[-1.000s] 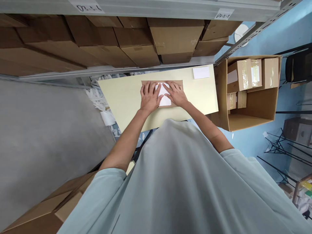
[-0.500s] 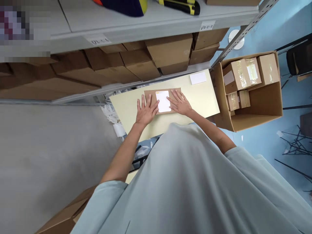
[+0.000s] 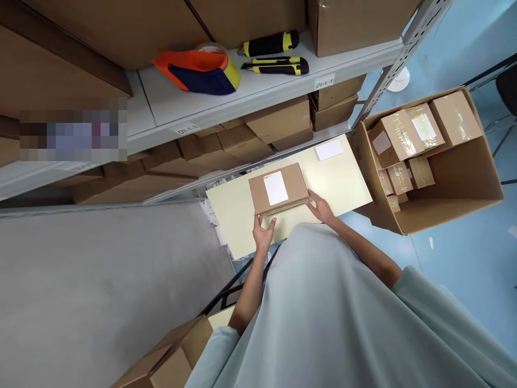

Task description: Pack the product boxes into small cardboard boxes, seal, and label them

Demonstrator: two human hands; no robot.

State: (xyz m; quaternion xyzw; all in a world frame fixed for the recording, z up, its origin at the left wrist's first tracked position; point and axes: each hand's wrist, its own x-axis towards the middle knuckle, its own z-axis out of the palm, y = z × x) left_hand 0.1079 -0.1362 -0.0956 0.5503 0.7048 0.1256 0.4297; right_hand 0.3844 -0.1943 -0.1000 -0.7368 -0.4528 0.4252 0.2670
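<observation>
A flat cardboard box (image 3: 297,180) with a white label (image 3: 276,187) on its top face lies over a pale yellow tabletop (image 3: 347,178). My left hand (image 3: 263,235) is at the box's near left corner, its fingers against the edge and its thumb apart. At the near right corner, my right hand (image 3: 322,208) grips the edge with thumb and fingers. The box's near side shows several thin layers. Whether it is lifted off the table, I cannot tell. A white paper slip (image 3: 329,150) lies at the tabletop's far right.
To the right stands a big open carton (image 3: 452,200) with several taped boxes inside. Behind the table, a metal shelf (image 3: 161,119) bears an orange and blue tape dispenser (image 3: 197,70), two utility knives (image 3: 277,66) and cartons. Another carton (image 3: 169,353) stands at lower left.
Both hands have moved from lying flat on the box beside the label to its near corners. The box's near side now shows. My view has tilted up, revealing more of the shelf.
</observation>
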